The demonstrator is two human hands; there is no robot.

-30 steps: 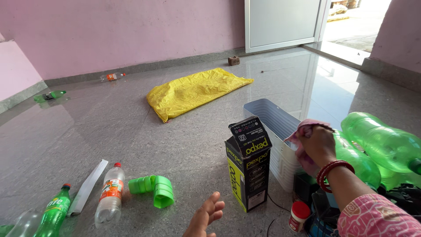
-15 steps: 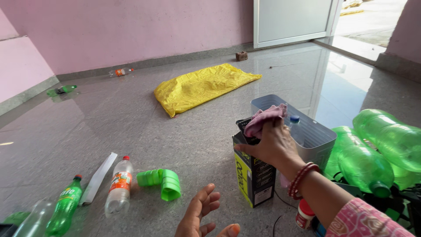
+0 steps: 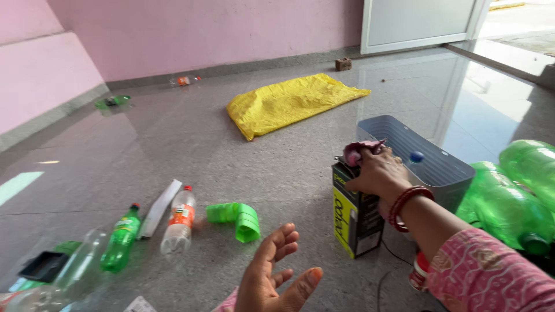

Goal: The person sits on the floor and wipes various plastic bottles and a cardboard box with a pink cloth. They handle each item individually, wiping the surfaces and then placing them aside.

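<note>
My right hand (image 3: 378, 172) rests on top of a tall black and yellow carton (image 3: 354, 219) that stands on the floor, and its fingers hold a pink cloth (image 3: 359, 151) against the carton's top. Red bangles circle that wrist. My left hand (image 3: 276, 278) hovers open, palm up, low in the middle, holding nothing. It is nearest to a bent green plastic piece (image 3: 240, 219).
A grey rectangular tub (image 3: 445, 173) with a blue-capped bottle inside stands behind the carton. Large green bottles (image 3: 509, 202) lie at the right. Small bottles (image 3: 178, 222) and a white strip (image 3: 159, 208) lie at the left. A yellow sack (image 3: 289, 103) lies farther off.
My right hand moved with the pink cloth from the tub's edge onto the carton's top, pressing its flap down. My left hand rose and opened wider. The view shifted left.
</note>
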